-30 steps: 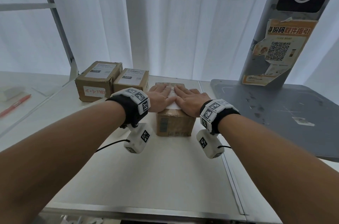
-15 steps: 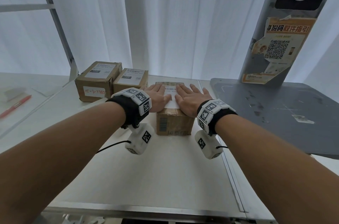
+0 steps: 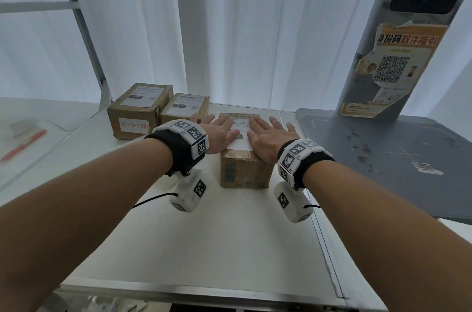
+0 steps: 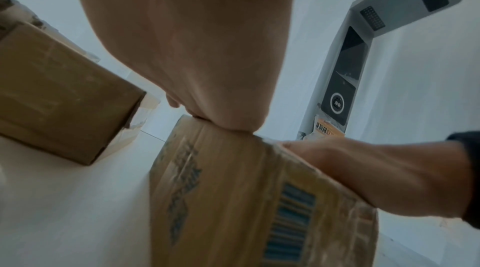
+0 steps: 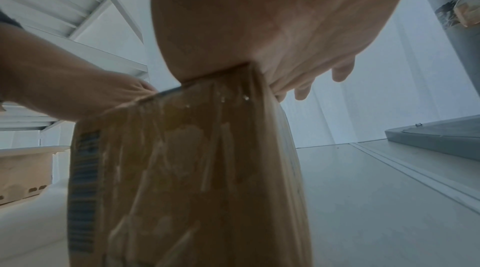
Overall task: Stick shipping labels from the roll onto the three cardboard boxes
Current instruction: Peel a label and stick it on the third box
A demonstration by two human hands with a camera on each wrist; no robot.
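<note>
A small cardboard box (image 3: 244,171) stands in the middle of the white table, with a white shipping label (image 3: 240,133) lying on its top. My left hand (image 3: 217,131) and right hand (image 3: 268,133) both lie flat on that label, fingers straight, pressing it down, with a strip of label showing between them. The wrist views show each palm resting on the box's top edge (image 4: 233,199) (image 5: 187,168). Two more cardboard boxes (image 3: 139,110) (image 3: 184,110), each with a label on top, stand side by side at the back left. No label roll is in view.
A grey platform (image 3: 383,158) with a grey post (image 3: 398,56) carrying an orange QR poster stands on the right. A red pen (image 3: 24,144) lies on the side surface at the left. White curtains hang behind the table (image 3: 217,247).
Both hands have slid apart and slightly back across the label, uncovering more of its printed middle. The box has stayed in place.
</note>
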